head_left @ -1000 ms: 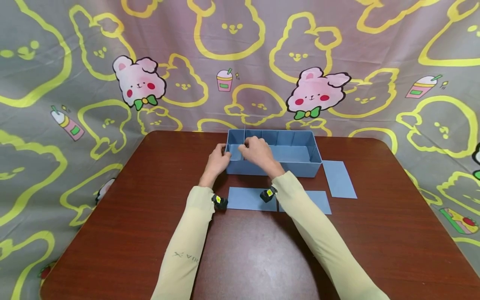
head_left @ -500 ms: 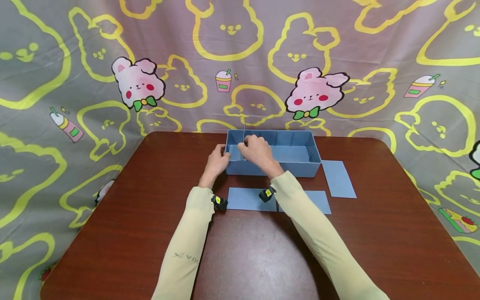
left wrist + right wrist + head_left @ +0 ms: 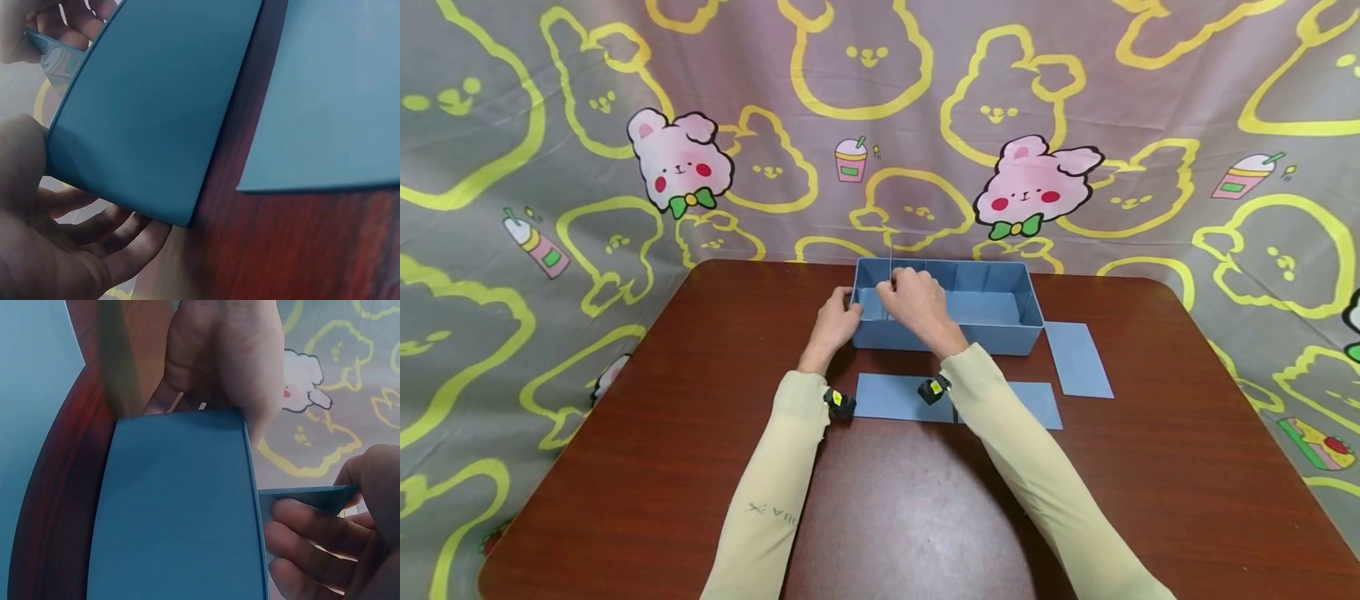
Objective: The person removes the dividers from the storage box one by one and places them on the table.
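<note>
A long blue storage box (image 3: pixel 955 339) stands near the far side of the table. My left hand (image 3: pixel 835 321) grips its left end, with the thumb at the rim and the fingers around the outside of the end wall. Inside the box, towards its left end, my right hand (image 3: pixel 917 302) pinches a thin blue divider panel (image 3: pixel 322 497) between thumb and fingers. The divider stands upright across the box, its far top corner above the rim. Whether its lower edge reaches the box floor is hidden by my right hand.
Two flat blue panels (image 3: pixel 891 396) lie end to end in front of the box, partly under my right sleeve. Another blue panel (image 3: pixel 1080 358) lies to the right of the box. A patterned curtain (image 3: pixel 760 108) hangs behind the brown table (image 3: pixel 700 400).
</note>
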The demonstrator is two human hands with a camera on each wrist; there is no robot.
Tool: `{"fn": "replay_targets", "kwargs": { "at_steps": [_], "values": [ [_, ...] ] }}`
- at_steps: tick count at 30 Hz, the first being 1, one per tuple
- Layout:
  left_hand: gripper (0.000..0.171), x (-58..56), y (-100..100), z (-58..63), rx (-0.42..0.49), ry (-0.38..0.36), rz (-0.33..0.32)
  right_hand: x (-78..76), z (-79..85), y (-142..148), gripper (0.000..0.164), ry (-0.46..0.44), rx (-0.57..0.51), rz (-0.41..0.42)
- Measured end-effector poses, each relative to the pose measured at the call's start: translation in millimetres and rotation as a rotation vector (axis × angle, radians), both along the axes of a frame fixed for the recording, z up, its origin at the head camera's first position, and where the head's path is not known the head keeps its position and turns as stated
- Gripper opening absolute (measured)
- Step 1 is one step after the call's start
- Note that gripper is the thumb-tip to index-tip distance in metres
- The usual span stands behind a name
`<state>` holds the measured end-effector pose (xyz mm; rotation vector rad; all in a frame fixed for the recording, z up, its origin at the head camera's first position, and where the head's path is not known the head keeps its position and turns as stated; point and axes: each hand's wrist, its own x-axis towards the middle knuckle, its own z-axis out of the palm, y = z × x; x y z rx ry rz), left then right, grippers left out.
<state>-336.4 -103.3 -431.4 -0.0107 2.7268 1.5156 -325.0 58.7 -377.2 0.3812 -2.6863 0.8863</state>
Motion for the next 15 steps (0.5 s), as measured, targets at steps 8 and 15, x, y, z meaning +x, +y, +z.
{"fn": "replay_targets", "kwargs": {
  "at_steps": [8,15],
  "values": [
    [0.049,2.1,0.5,0.9,0.009,0.002,0.007,2.5,0.4,-0.4,0.033,0.106,-0.005,-0.017],
    [0.050,1.8,1.1,2.2,0.004,0.008,0.007,3.0,4.5,2.7,0.030,0.162,-0.021,-0.047]
  ]
}}
